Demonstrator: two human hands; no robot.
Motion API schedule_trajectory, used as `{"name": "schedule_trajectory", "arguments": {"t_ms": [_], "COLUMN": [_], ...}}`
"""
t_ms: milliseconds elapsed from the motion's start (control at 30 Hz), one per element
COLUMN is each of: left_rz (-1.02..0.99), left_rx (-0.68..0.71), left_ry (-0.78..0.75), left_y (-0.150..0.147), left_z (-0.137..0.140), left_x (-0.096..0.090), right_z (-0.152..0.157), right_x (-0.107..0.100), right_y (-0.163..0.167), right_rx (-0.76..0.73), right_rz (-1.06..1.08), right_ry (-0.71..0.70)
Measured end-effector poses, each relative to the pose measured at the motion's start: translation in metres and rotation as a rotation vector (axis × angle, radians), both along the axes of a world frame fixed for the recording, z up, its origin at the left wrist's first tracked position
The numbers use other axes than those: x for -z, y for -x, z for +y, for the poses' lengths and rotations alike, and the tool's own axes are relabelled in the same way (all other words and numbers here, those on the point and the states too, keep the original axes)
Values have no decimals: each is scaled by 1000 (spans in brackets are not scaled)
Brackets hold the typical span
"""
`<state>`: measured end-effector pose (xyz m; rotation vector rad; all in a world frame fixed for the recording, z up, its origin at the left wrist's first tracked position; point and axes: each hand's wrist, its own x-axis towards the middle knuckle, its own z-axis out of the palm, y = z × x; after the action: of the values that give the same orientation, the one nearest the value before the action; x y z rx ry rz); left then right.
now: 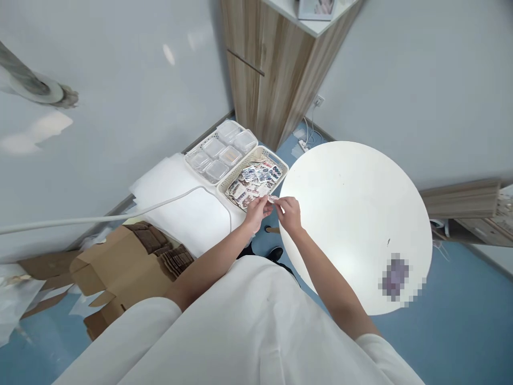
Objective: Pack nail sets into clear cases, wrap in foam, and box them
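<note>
My left hand (257, 212) and my right hand (289, 214) meet in front of my body, with fingers closed. Between their fingertips is a small pale card-like piece (273, 199), seen almost edge-on; its print is too small to make out. Just beyond my left hand stands a cream plastic basket (282, 163), filled with loose printed cards (250, 184), some carrying rows of blue and dark oval shapes. My right hand is above the near-left edge of the round white table (352, 214).
A second basket (188, 159) holds several clear plastic boxes (214, 147). White sheeting (176, 187) covers the surface on the left, with a pale cable (160, 207) across it. Open cardboard boxes (116, 262) stand lower left. A wooden cabinet (268, 69) rises behind; a blurred purple object (395, 276) lies on the table.
</note>
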<state>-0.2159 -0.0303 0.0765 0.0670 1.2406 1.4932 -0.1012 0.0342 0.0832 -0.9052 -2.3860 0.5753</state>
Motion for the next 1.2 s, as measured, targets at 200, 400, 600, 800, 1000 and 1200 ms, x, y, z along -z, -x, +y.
{"name": "schedule_trajectory", "arguments": {"t_ms": [200,400,600,800,1000,1200], "left_rz": [81,256,376,432,471,489], "left_rx": [30,130,230,382,554,635], "left_ry": [-20,-19,12,-23,-66,-103], "left_y": [-40,-73,-107,-145,-178,-198], "left_z": [2,0,4,11,14,14], "left_x": [-4,-7,-14,-20,-22,-15], "right_z": [-14,-13,-12,-17,-36,-55], "right_x": [1,-1,-4,-8,-3,7], "right_y": [-53,-105,-151,-195,-238,-261], "right_rx": [-43,141,230,258,247,373], "right_rz": [-64,37,152,271,346,416], "right_ry": [-234,-143,73,510,672,728]}}
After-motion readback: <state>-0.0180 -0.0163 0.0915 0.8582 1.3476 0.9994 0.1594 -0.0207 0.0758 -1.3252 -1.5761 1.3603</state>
